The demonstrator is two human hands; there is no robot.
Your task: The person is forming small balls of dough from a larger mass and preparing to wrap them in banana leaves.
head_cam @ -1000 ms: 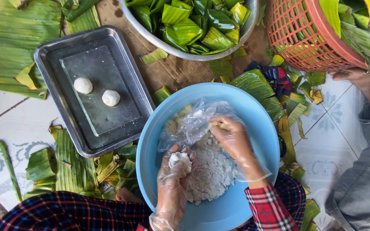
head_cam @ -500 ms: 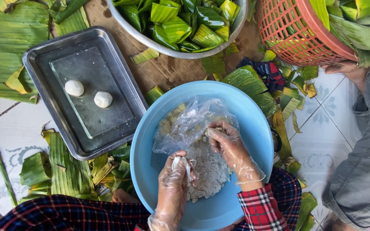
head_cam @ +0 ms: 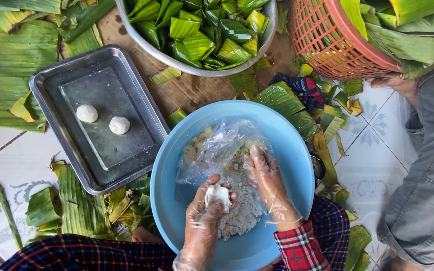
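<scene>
Since half a second ago, the left hand (head_cam: 208, 213) has closed more tightly round its dough lump (head_cam: 218, 193), held over the blue bowl (head_cam: 297, 150). Beside it, the right hand (head_cam: 266, 178) rests open-fingered on the crumbly dough heap (head_cam: 242, 211). Shaping seems the step in hand; next, the lump likely needs rolling smooth like the two balls (head_cam: 119, 125) on the tray (head_cam: 51, 85) beyond the left hand.

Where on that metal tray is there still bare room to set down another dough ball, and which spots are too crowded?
The metal tray is bare across its near half, below the two dough balls, and along its far edge. The blue basin has a free strip on its right wall. Crowded: the steel bowl of folded leaves and the leaf-strewn floor beside the tray.
</scene>
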